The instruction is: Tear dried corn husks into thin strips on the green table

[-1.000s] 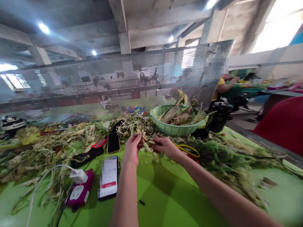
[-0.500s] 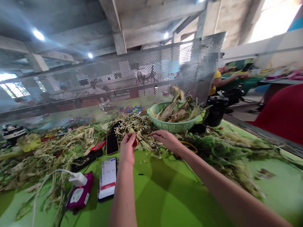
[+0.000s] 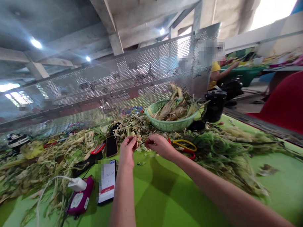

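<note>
My left hand (image 3: 128, 146) is closed in a pinch on a small bunch of pale corn husk (image 3: 132, 134), whose top pokes up past the thumb. Just to its right, a short gap away, my right hand (image 3: 159, 144) has its thumb and fingertips pressed together; whatever they hold is too small to make out. Behind both hands lies a heap of cut husk pieces (image 3: 139, 122). Scissors (image 3: 185, 145) with yellow and red handles rest beside my right wrist. Small husk scraps (image 3: 141, 163) lie on the green tabletop (image 3: 149, 199) below my hands.
A green basket (image 3: 170, 125) of dried husks stands behind my right hand. Husk strips (image 3: 56, 160) spread leftward, and green fibres (image 3: 217, 144) rightward. Two phones (image 3: 108, 184), a purple power strip (image 3: 81, 197) and a black container (image 3: 215, 104) are around. A person (image 3: 216, 73) sits beyond the perforated screen (image 3: 140, 84).
My right hand has moved left and its outstretched fingers have closed near the left hand. The scissors' handles now show more fully. A new scrap lies on the table, and the view has shifted slightly.
</note>
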Demonstrator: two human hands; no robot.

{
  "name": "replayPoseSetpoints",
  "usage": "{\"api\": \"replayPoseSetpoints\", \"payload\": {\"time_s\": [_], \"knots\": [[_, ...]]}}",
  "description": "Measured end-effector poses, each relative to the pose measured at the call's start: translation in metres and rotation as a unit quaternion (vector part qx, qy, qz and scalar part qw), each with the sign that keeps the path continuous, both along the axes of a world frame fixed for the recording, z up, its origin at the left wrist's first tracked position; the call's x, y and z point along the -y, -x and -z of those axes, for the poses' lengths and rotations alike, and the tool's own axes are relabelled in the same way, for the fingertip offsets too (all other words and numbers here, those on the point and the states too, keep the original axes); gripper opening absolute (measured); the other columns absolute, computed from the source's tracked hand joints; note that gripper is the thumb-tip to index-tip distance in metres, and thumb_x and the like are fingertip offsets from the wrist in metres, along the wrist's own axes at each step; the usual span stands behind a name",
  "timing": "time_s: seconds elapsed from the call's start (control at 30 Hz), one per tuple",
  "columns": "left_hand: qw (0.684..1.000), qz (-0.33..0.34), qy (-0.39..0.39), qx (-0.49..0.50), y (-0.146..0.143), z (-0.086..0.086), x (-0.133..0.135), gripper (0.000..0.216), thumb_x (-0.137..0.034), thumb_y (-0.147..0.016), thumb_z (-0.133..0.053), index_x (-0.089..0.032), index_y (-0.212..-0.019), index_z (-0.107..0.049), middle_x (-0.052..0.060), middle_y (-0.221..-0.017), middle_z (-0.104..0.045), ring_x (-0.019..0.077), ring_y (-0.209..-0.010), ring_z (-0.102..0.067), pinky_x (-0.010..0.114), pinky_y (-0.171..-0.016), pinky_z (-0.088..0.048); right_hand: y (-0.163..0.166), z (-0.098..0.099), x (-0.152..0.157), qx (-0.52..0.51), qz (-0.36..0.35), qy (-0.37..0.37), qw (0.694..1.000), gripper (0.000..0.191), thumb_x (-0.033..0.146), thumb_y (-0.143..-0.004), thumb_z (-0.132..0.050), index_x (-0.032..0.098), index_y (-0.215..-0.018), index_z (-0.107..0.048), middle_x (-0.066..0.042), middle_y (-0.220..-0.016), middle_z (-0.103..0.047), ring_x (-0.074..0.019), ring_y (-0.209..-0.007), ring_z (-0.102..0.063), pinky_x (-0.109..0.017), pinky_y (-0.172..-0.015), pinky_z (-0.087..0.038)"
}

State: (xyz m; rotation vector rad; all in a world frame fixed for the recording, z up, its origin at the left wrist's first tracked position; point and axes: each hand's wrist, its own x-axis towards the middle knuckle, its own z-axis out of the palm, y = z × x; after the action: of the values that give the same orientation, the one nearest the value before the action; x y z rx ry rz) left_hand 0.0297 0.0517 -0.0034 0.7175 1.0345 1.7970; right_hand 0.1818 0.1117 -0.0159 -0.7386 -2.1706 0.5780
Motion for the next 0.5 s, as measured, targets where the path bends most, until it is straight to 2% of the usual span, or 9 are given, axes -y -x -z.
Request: {"api": "replayPoseSetpoints", "payload": {"time_s": [0.07,0.27,0.4,0.5], "knots": [[1.000,-0.007,0.010,0.016,0.000,0.001,0.000,0.027,-0.021,-0.054,-0.080,-0.013,-0.072,-0.064,0.001,-0.071,-0.068,0.0066,-0.059,-0.059,0.016,-0.056,-0.045,0.001,0.001,0.001,0.009,-0.001,-0.036,0.999,0.008,0.014,-0.075,-0.062,0.018,-0.068,-0.065,-0.001,-0.069,-0.065,-0.0151,-0.071,-0.053,-0.024,-0.066,-0.039],[0.997,0.016,0.034,0.063,-0.001,0.004,-0.001,0.021,-0.017,-0.057,-0.077,-0.012,-0.072,-0.063,0.002,-0.067,-0.068,0.0046,-0.051,-0.056,0.013,-0.050,-0.044,0.005,0.008,0.004,0.010,0.000,-0.057,0.998,0.011,0.012,-0.077,-0.063,0.017,-0.067,-0.064,-0.004,-0.071,-0.065,-0.0165,-0.073,-0.052,-0.026,-0.069,-0.038],[0.997,0.049,0.044,0.045,-0.003,0.006,-0.002,0.027,-0.023,-0.057,-0.079,-0.016,-0.077,-0.061,0.001,-0.072,-0.069,0.0063,-0.051,-0.058,0.017,-0.051,-0.048,0.004,0.011,0.000,-0.021,0.005,-0.003,1.000,0.004,0.018,-0.078,-0.062,0.017,-0.076,-0.066,-0.003,-0.074,-0.066,-0.0163,-0.073,-0.055,-0.025,-0.067,-0.040],[0.997,0.050,0.045,0.035,-0.005,0.007,-0.003,0.029,-0.024,-0.056,-0.080,-0.016,-0.077,-0.060,0.000,-0.074,-0.068,0.0059,-0.053,-0.058,0.018,-0.054,-0.049,0.006,0.014,-0.002,-0.066,-0.034,0.073,0.995,0.019,0.029,-0.080,-0.061,0.016,-0.093,-0.065,-0.002,-0.080,-0.067,-0.0143,-0.069,-0.057,-0.023,-0.062,-0.041]]}}
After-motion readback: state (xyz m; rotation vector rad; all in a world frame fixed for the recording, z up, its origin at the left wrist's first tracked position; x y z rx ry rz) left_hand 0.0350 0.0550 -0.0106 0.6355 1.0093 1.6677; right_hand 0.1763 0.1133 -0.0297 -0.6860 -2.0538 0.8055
